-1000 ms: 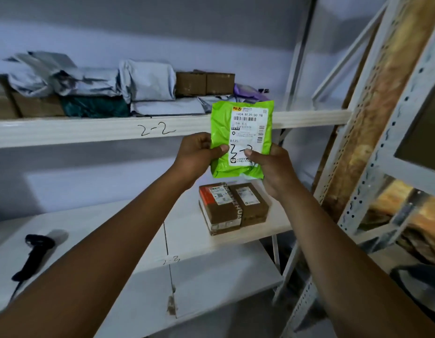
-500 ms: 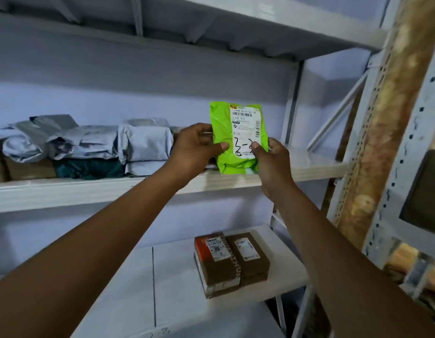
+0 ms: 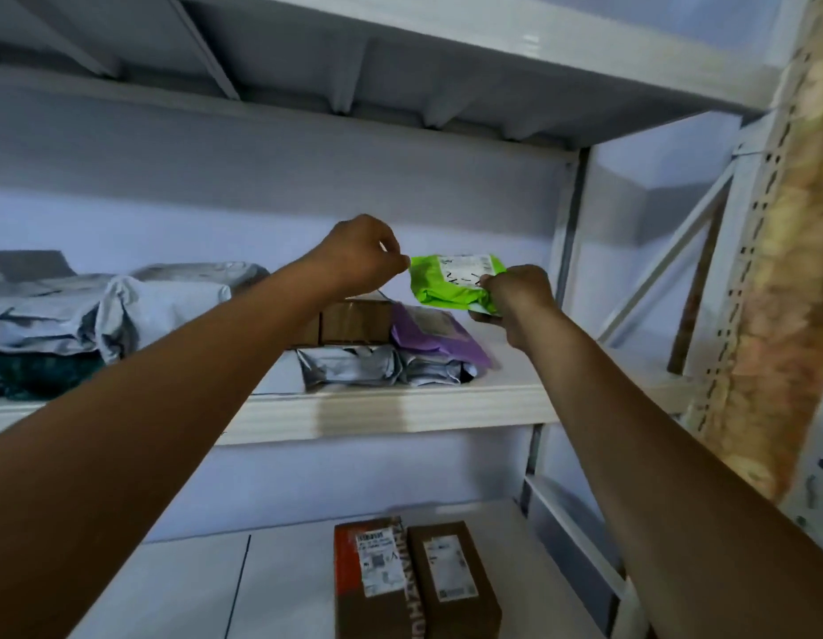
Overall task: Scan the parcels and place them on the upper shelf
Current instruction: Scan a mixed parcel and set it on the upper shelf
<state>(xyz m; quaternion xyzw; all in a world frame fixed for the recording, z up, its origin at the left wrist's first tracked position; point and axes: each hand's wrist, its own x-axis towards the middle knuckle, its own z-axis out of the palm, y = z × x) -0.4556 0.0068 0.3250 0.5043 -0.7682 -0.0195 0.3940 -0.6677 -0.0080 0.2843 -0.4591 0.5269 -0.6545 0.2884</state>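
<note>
We hold the green parcel [image 3: 439, 288] just above the purple parcel [image 3: 437, 339] on the upper shelf [image 3: 400, 405]. Our right hand [image 3: 515, 292] grips its near corner, and our left hand [image 3: 358, 255] seems to pinch its edge. We should lower it flat, label up, then let go.

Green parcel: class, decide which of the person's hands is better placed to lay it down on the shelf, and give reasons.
Right, probably. The right hand grips the green parcel by its near edge, above the purple parcel; the left hand merely pinches a corner.
</note>
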